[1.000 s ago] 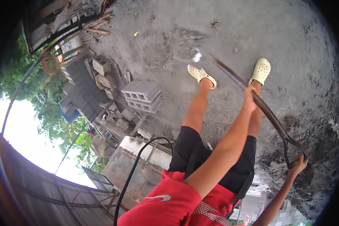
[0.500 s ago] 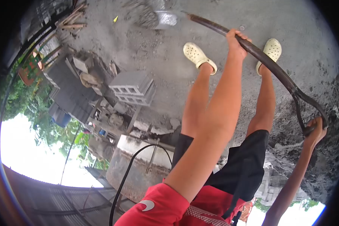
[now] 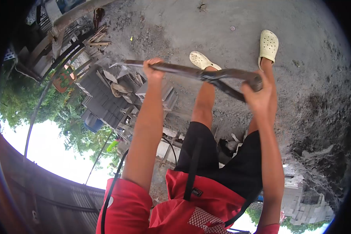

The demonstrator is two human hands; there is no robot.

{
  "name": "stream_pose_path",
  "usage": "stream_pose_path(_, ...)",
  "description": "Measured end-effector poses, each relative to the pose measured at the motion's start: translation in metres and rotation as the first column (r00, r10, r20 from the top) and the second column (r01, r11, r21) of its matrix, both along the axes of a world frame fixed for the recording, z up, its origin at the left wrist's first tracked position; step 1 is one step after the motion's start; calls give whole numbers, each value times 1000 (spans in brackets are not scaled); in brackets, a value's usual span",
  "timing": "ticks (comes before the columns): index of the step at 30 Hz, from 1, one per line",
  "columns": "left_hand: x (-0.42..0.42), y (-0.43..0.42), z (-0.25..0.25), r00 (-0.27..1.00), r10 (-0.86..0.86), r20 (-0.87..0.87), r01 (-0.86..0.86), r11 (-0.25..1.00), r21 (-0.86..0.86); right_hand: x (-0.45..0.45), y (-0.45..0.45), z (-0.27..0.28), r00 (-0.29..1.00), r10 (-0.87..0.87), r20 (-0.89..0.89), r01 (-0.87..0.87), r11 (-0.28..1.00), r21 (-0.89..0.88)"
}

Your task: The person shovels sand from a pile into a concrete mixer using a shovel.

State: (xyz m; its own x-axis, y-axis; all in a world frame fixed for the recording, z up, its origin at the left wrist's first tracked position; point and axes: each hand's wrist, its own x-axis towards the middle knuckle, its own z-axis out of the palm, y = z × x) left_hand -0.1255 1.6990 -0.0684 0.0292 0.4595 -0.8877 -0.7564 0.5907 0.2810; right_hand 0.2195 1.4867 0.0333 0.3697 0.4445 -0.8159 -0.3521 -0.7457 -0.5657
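Note:
A shovel with a dark brown shaft [image 3: 183, 70] is held crosswise in front of my body. My left hand [image 3: 154, 69] is wrapped round the shaft near its blade end. At the other end, my right hand [image 3: 258, 95] grips the forked, D-shaped handle. The shovel blade [image 3: 115, 62] points to the left and is smeared by motion; whether it carries anything I cannot tell. Under the shaft is one pale yellow clog [image 3: 201, 60], and the other clog [image 3: 269, 45] stands to the right on grey ground.
Hollow concrete blocks [image 3: 165, 93] stand left of my legs. Beyond them are a stack of grey blocks [image 3: 107, 97] and some wooden sticks [image 3: 99, 41]. A rough grey heap [image 3: 323, 163] lies to the right. Corrugated metal sheeting [image 3: 54, 195] fills the lower left.
The shovel has swung left, its blade leaving the grey pile on the ground. My right hand has come inward, and both hands keep their hold. The view has turned too.

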Motion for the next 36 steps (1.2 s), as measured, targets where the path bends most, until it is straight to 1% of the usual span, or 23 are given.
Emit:
stream_pose_path(2, -8, 4, 25, 989, 39, 141, -43, 999, 26, -19, -4, 26, 983, -19, 185, -33, 961, 275)
stream_pose_path(5, 12, -5, 36, 965, 102, 244, -112, 993, 29, -7, -14, 56, 973, 46, 226, -131, 916, 379)
stream_pose_path(8, 59, -29, 13, 952, 111, 286, -91, 992, -82, 19, -41, 68, 999, -33, -14, 35, 971, 238)
stream_pose_path(10, 101, -57, 6, 957, 72, 282, -18, 982, -190, 53, -55, 100, 928, -146, -343, 184, 979, 82)
stream_pose_path(11, 115, -74, -4, 952, 57, 301, 10, 976, -218, 63, -75, 112, 909, -134, -394, 183, 979, 89)
stream_pose_path(12, 134, -93, -8, 932, 88, 352, 8, 965, -264, 67, -92, 124, 933, -140, -331, 182, 979, 97)
stream_pose_path(13, 162, -111, 0, 967, 92, 236, -22, 959, -284, 71, -109, 136, 946, -170, -275, 175, 984, -6)
stream_pose_path(14, 177, -128, -6, 967, 119, 227, -31, 934, -356, 76, -112, 147, 959, -213, -187, 208, 977, -46)
stream_pose_path(15, 198, -140, 0, 976, 117, 185, -23, 895, -445, 85, -139, 149, 972, -204, -118, 207, 978, 14)
stream_pose_path(17, 223, -166, -5, 963, 109, 248, 34, 860, -509, 105, -161, 163, 949, -297, -103, 298, 955, -1)
stream_pose_path(18, 231, -180, -7, 940, 176, 291, 9, 841, -540, 113, -167, 170, 948, -307, -81, 306, 952, -16)
stream_pose_path(19, 238, -187, 3, 944, 169, 285, 16, 835, -550, 120, -181, 176, 943, -328, -51, 327, 945, -14)
stream_pose_path(22, 223, -205, -7, 948, 154, 277, 19, 846, -533, 117, -184, 181, 947, -318, -38, 319, 947, 37)
stream_pose_path(24, 196, -204, -23, 958, 87, 275, 64, 866, -496, 98, -180, 161, 942, -305, -137, 312, 950, 32)
stream_pose_path(25, 172, -186, -23, 968, 176, 181, -50, 836, -546, 86, -176, 147, 936, -298, -187, 308, 951, 28)
stream_pose_path(26, 127, -168, -48, 976, 145, 163, -34, 839, -543, 54, -166, 126, 915, -302, -266, 300, 953, -51)
stream_pose_path(27, 80, -153, -68, 983, 118, 144, -22, 840, -542, -18, -103, 114, 959, -268, 87, 279, 949, -150)
stream_pose_path(28, 56, -129, -55, 997, 41, 65, -6, 880, -476, -45, -93, 106, 904, -415, -106, 411, 910, -52)
stream_pose_path(29, 51, -136, -48, 980, -191, -52, 145, 872, -467, -56, -106, 102, 883, -456, -108, 451, 890, -74)
stream_pose_path(30, 34, -157, -70, 997, 2, 79, 37, 867, -498, -73, -137, 96, 899, -432, -75, 429, 902, -46)
stream_pose_path(32, 26, -163, -58, 993, -42, 111, 86, 897, -434, -91, -147, 101, 920, -388, -45, 386, 921, -49)
stream_pose_path(34, 31, -147, -59, 993, 4, 116, 48, 894, -445, -86, -140, 105, 918, -391, -69, 391, 920, -10)
stream_pose_path(36, 34, -146, -54, 992, 74, 101, -19, 887, -462, -82, -121, 115, 960, -275, -60, 280, 957, 83)
